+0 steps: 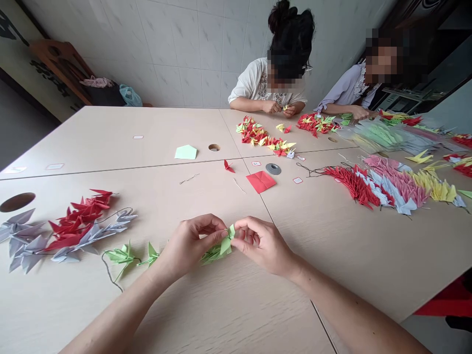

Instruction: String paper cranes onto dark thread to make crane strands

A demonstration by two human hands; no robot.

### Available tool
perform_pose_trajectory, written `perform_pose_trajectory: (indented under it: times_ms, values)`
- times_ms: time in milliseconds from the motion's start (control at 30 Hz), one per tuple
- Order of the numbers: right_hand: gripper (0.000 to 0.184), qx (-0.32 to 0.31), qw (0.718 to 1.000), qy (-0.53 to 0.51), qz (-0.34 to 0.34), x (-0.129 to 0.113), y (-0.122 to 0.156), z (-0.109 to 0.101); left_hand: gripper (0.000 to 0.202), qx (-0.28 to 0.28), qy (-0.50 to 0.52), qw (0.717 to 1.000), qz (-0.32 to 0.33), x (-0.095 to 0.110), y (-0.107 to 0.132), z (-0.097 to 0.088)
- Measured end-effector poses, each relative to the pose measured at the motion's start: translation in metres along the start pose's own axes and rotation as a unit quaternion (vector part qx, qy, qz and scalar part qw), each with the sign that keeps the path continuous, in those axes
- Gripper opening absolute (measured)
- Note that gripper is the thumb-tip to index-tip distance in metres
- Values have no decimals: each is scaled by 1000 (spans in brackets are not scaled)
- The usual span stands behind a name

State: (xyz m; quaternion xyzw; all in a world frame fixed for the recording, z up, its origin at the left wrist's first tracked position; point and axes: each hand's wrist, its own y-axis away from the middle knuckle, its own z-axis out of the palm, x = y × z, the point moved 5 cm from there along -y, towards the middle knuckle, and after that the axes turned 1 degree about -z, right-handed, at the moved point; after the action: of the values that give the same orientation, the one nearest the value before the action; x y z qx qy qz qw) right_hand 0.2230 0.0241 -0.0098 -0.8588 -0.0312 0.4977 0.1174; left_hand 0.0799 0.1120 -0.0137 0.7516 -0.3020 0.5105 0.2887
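Observation:
My left hand (191,244) and my right hand (260,244) meet over the pale wooden table (228,305), both pinching a light green origami crane (219,250) with their fingertips. To the left of my left hand, a short string of green paper cranes (125,256) lies on a dark thread. Farther left are strings of red cranes (77,221) and grey cranes (25,241). A loose red paper square (261,181) and a single red crane (228,166) lie ahead of my hands.
Two co-workers (273,83) sit across the joined tables folding paper, with heaps of red, yellow and green cranes (265,135) before them. Long crane strings (391,187) lie at right, near a grey tape roll (273,169). A table hole (214,147) and a pale green paper pentagon (186,153) are ahead.

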Motion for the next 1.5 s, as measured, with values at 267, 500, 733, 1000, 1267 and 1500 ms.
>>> perform_pose_trajectory:
  times_ms: [267,500,733,1000,1267,1500]
  values:
    - [4,46,996,59,-43,-3,-2,-3,22,6,-33,999,0,2,0,1]
    - [10,45,990,-110,76,9,-4,-6,27,9,85,996,-25,-4,-2,-2]
    - [23,34,965,-223,135,13,-7,-4,30,13,197,977,-80,-4,-5,-2]
    - [21,39,970,-210,118,15,-6,-4,31,9,205,975,-83,-3,-4,0]
    - [39,-13,984,-131,116,12,-2,-2,30,-20,175,982,-72,-5,-4,2]
    - [18,-68,980,-150,112,12,-4,8,27,-63,30,997,-25,0,0,5]
